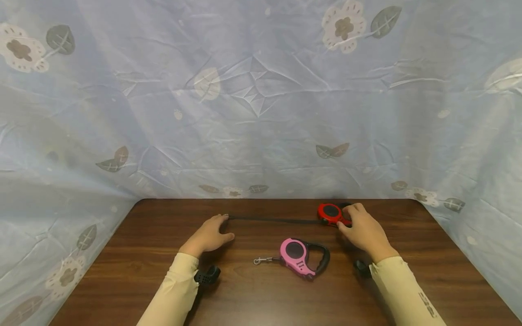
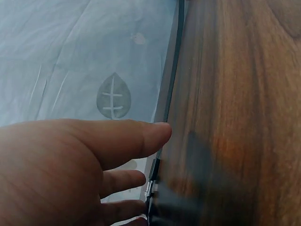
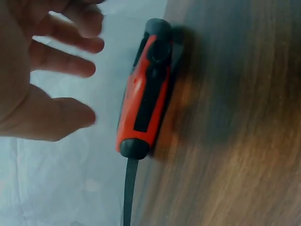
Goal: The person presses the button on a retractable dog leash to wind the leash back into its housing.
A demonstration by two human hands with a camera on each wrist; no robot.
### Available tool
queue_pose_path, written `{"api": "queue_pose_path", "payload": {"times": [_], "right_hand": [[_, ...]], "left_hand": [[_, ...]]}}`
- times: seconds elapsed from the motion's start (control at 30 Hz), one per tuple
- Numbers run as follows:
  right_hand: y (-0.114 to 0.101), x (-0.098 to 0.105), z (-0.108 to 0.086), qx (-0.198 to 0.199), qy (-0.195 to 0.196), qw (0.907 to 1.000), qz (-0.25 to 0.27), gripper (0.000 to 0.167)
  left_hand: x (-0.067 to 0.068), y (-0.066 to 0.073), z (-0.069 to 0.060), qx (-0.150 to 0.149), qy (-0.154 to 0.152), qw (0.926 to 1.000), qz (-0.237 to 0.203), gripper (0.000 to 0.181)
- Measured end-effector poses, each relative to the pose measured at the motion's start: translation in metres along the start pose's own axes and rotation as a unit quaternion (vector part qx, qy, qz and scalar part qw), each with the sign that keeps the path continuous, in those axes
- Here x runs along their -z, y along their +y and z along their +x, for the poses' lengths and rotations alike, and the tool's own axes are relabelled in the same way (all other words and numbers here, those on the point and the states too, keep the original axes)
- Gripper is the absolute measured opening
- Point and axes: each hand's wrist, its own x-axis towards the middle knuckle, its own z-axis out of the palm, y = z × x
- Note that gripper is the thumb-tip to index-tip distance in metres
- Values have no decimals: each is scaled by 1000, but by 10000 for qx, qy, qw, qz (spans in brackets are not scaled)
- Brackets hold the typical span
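Observation:
A red retractable dog leash (image 1: pixel 331 214) with a black handle lies near the table's far edge. Its black strap (image 1: pixel 273 220) is drawn out leftward, ending in a metal clip (image 2: pixel 149 189). My left hand (image 1: pixel 207 235) is at that clip end, fingers extended and thumb apart; whether the fingertips touch the clip, I cannot tell. Beside the red leash's handle is my right hand (image 1: pixel 365 231), its fingers loosely spread. In the right wrist view, a gap shows between those fingers and the casing. Nearer me lies a pink retractable leash (image 1: pixel 294 258), its clip (image 1: pixel 263 260) pointing left.
The brown wood-grain table (image 1: pixel 244 299) ends at a floral curtain (image 1: pixel 261 136) hanging behind and along both sides. Each wrist wears a black band, such as the left band (image 1: pixel 208 275), over a pale yellow sleeve (image 1: pixel 173 292).

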Motion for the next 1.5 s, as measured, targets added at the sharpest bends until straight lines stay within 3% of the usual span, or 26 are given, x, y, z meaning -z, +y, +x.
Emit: {"api": "queue_pose_path", "payload": {"times": [0.33,0.57,0.77,1.07,1.5], "right_hand": [[14,-8,-1,-362,-884,9951,-243,59],[17,-14,-1,-290,-847,9958,-165,42],[19,-17,-3,-16,-803,9965,-243,33],[20,-14,-4,272,-849,9947,-510,31],[18,-15,-4,64,-944,9949,-346,35]], "left_hand": [[-1,4,-1,121,59,9995,283,74],[-3,4,-1,210,24,9976,663,80],[-4,1,2,238,131,9983,517,79],[0,-2,0,73,-39,9991,410,77],[2,-3,3,81,16,9986,514,74]]}}
